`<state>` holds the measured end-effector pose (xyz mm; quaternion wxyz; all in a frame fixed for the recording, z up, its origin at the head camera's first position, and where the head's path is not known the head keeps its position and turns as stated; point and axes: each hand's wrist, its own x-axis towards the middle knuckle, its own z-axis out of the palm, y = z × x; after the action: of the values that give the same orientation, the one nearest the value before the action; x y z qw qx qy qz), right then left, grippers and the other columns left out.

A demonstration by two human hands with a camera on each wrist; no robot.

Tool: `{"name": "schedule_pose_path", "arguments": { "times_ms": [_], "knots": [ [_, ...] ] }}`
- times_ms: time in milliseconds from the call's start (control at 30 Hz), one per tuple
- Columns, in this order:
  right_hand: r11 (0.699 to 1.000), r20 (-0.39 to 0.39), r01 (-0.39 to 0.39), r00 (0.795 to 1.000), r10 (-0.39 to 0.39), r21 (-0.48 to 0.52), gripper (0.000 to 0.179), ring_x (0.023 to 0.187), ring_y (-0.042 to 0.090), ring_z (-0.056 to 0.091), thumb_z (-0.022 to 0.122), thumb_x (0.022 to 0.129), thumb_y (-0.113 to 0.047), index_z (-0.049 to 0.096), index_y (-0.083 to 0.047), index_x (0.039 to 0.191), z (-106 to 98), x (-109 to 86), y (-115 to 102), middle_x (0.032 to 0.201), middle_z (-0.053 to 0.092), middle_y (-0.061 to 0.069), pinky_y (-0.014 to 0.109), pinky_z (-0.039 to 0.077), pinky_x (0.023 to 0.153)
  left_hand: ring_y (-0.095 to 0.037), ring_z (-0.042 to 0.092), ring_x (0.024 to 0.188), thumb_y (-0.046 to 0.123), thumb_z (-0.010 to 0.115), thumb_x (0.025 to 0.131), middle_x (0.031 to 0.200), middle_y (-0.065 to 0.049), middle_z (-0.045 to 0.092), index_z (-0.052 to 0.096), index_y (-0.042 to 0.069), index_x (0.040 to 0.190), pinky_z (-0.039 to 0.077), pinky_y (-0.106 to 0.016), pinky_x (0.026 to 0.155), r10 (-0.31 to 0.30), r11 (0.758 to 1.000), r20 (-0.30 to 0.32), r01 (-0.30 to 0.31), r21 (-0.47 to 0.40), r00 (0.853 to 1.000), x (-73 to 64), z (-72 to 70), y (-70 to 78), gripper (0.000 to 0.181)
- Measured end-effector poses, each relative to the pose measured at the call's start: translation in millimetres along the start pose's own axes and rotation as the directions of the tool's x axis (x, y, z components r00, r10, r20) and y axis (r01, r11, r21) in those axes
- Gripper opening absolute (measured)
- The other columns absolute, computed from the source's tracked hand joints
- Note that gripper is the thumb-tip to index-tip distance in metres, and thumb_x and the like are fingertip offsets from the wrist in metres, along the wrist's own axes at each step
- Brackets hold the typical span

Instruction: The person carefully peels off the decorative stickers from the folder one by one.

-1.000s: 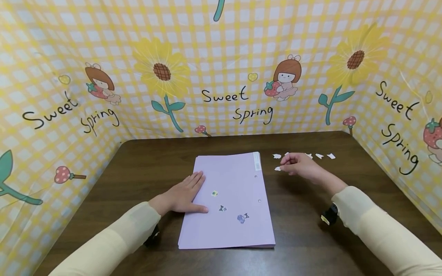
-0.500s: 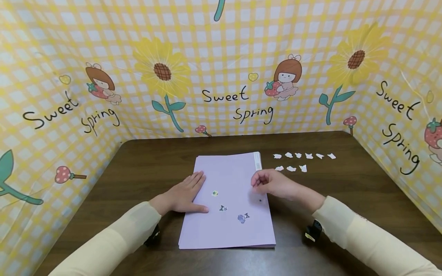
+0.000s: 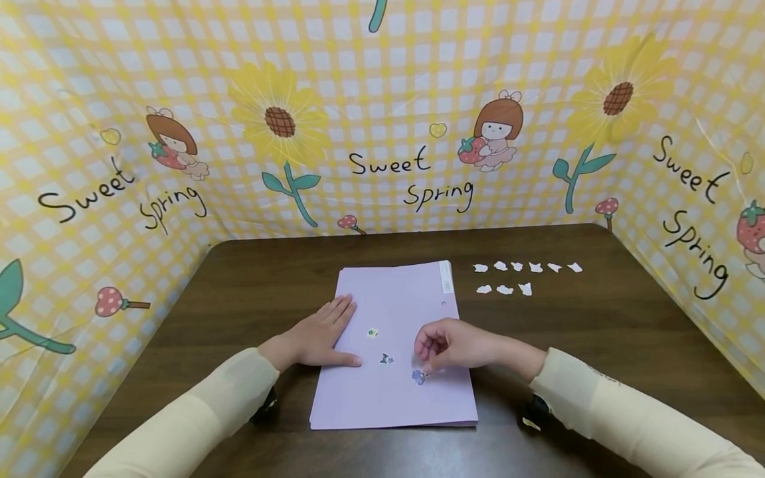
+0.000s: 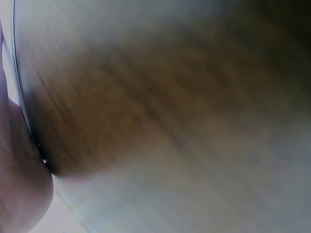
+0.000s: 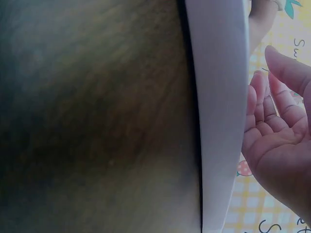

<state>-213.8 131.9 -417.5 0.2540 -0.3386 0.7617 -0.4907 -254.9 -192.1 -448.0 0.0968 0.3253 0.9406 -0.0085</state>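
Observation:
A lilac file folder (image 3: 382, 398) lies on the table, with small stickers on its cover. My left hand (image 3: 325, 335) rests flat on the folder's left edge, fingers spread; part of it (image 4: 24, 179) shows at the left of the left wrist view. Over the folder's right side is my right hand (image 3: 457, 344), its thumb tip right at a purple-blue sticker (image 3: 418, 378) and overlapping part of it. In the right wrist view the right hand (image 5: 279, 131) has loosely bent fingers and a thumb apart from them. A green-yellow sticker (image 3: 372, 333) and a dark character sticker (image 3: 386, 359) lie farther left.
Several small white irregular cutouts (image 3: 505, 290) lie in two rows on the dark wooden table (image 3: 251, 279), beyond the folder's right side. A white label (image 3: 446, 277) marks the folder's upper right corner. A yellow checked cloth (image 3: 382, 99) surrounds the table.
My right hand has left the white cutouts and moved left and toward me, over the folder to the purple-blue sticker. My left hand has stayed in place on the folder.

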Motion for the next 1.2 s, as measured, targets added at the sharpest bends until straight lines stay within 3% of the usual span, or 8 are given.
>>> {"name": "schedule_pose_path", "arguments": {
  "times_ms": [267, 633, 833, 1200],
  "knots": [
    [0.994, 0.035, 0.014, 0.999, -0.01, -0.11, 0.019, 0.074, 0.012, 0.055, 0.078, 0.08, -0.003, 0.068, -0.005, 0.096, 7.7, 0.9, 6.0, 0.078, 0.06, -0.002, 0.022, 0.046, 0.066, -0.028, -0.001, 0.147, 0.088, 0.036, 0.077, 0.161, -0.015, 0.001, 0.008, 0.003, 0.155, 0.009, -0.042, 0.116, -0.005, 1.0, 0.004, 0.005, -0.001, 1.0, -1.6, -3.1, 2.5, 0.119],
    [0.945, 0.029, 0.017, 1.0, -0.008, -0.326, 0.018, 0.069, 0.005, 0.05, 0.08, 0.08, -0.007, 0.072, -0.014, 0.095, 16.3, 2.5, 6.4, 0.076, 0.056, -0.006, 0.023, 0.046, 0.064, -0.028, -0.001, 0.147, 0.087, 0.036, 0.078, 0.161, -0.015, 0.0, 0.007, 0.002, 0.155, 0.009, -0.041, 0.117, -0.001, 1.0, 0.011, 0.001, 0.002, 1.0, -1.8, -3.1, 3.2, 0.118],
    [0.926, 0.027, 0.016, 1.0, -0.006, -0.376, 0.016, 0.069, 0.005, 0.05, 0.08, 0.081, -0.009, 0.072, -0.016, 0.093, 17.4, 2.3, 5.2, 0.075, 0.055, -0.007, 0.023, 0.046, 0.064, -0.029, 0.001, 0.147, 0.084, 0.041, 0.079, 0.161, -0.016, 0.003, 0.009, 0.001, 0.155, 0.011, -0.044, 0.116, 0.009, 1.0, -0.013, -0.009, -0.007, 1.0, 0.8, 0.7, 1.2, 0.117],
    [0.909, 0.037, 0.033, 0.999, -0.02, -0.415, 0.013, 0.068, 0.005, 0.049, 0.079, 0.081, -0.01, 0.072, -0.017, 0.089, 17.3, 2.7, 4.8, 0.072, 0.053, -0.011, 0.023, 0.045, 0.064, -0.024, -0.005, 0.147, 0.089, 0.035, 0.076, 0.161, -0.012, -0.002, 0.004, 0.005, 0.155, 0.004, -0.039, 0.117, -0.01, 1.0, 0.002, 0.01, 0.006, 1.0, 3.0, 4.7, -1.3, 0.12]
  ]
}}
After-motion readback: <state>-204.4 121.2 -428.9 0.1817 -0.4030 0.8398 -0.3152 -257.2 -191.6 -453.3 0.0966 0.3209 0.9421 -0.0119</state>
